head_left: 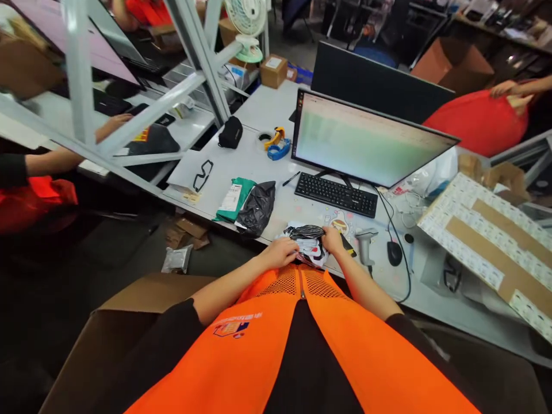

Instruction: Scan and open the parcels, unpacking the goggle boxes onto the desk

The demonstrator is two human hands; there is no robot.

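Both my hands rest on a small white plastic-wrapped parcel with black printing, lying at the near edge of the grey desk. My left hand grips its left side with fingers curled. My right hand holds its right side, fingers bent over it. A handheld barcode scanner stands just right of my right hand. A black keyboard and a lit monitor sit behind the parcel.
A black bag and a green parcel lie left of my hands. A mouse, tape dispenser, safety glasses and black pouch are on the desk. An open cardboard box stands below left. Other people's arms reach in at left and upper right.
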